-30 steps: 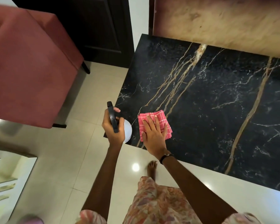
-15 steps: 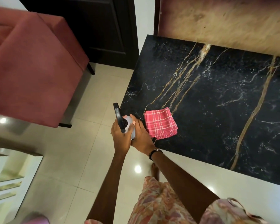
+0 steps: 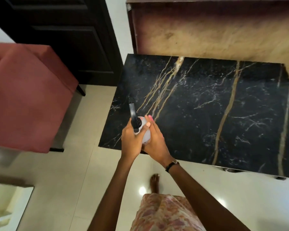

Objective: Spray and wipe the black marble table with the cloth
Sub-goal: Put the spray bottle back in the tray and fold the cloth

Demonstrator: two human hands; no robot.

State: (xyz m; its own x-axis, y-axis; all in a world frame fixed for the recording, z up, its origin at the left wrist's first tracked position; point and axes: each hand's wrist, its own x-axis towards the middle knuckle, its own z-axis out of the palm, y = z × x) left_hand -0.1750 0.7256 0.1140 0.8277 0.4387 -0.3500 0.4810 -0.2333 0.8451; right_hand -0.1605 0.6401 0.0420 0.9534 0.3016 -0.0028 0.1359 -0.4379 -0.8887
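Stood at the near left corner of the black marble table [image 3: 207, 122], its top dry-looking and apparently not yet sprayed, red chair [image 3: 23, 97] off to the left. Had brought the right hand [image 3: 155, 142] off the cloth and over to join the left hand [image 3: 132, 140], both wrapped snugly round the spray bottle [image 3: 144, 130] above that corner, black nozzle aimed toward the far edge. Could no longer make out the cloth, lying flat near the corner half a second before; caught only a pink sliver [image 3: 150, 116] by the fingertips, perhaps its edge. Looked ready to spray first and wipe after.
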